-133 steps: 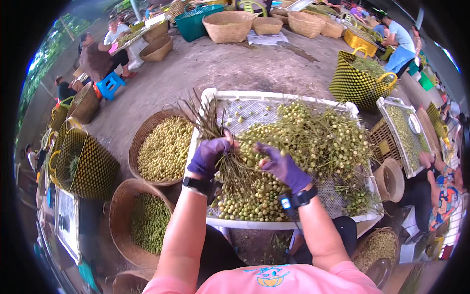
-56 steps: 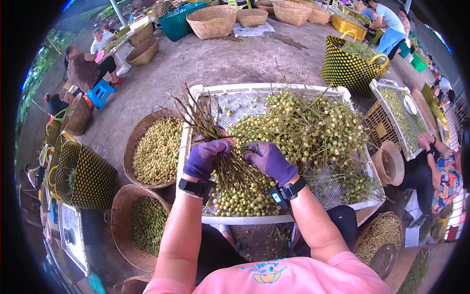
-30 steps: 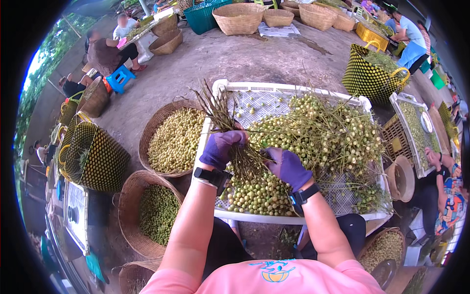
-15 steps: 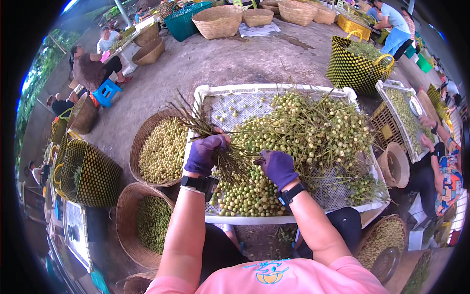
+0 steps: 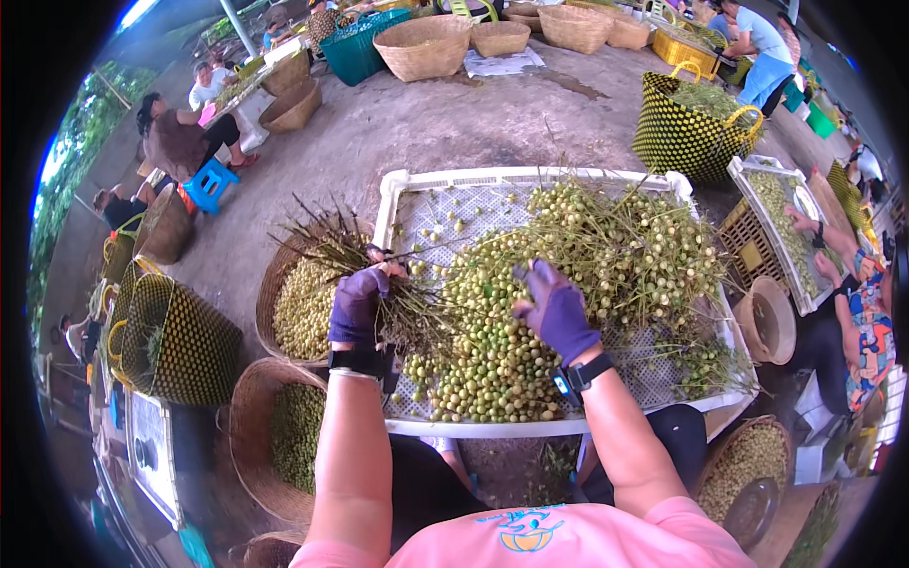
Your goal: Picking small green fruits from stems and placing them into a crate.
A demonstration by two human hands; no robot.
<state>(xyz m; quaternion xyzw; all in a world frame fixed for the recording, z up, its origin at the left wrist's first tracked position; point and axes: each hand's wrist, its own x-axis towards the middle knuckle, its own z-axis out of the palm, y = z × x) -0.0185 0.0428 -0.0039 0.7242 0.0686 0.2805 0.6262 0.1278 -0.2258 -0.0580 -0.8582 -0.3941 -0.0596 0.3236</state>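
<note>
A bundle of thin brown stems [image 5: 317,244] is gripped in my purple-gloved left hand [image 5: 360,305], over the left side of a white mesh tray [image 5: 492,429]. Its bare ends stick out past the tray's left edge, above a basket. My right hand [image 5: 559,312], in a purple glove too, hovers above loose round yellow-green fruits [image 5: 483,379] with its fingers apart and nothing in them. Sprigs of fruit still on their stems [image 5: 634,237] lie heaped on the tray's right half. The glove hides part of the bundle.
Left of the tray stand a wicker basket of pale fruits [image 5: 308,298] and one of greener fruits [image 5: 298,440]. A black-and-yellow woven bag [image 5: 691,133] is beyond the far right corner. At right, a co-worker's hands [image 5: 814,227] reach over another tray [image 5: 778,204].
My left hand has moved left with the stems, whose ends now spread over the basket. My right hand has shifted slightly right, its fingers opening from a closed pose.
</note>
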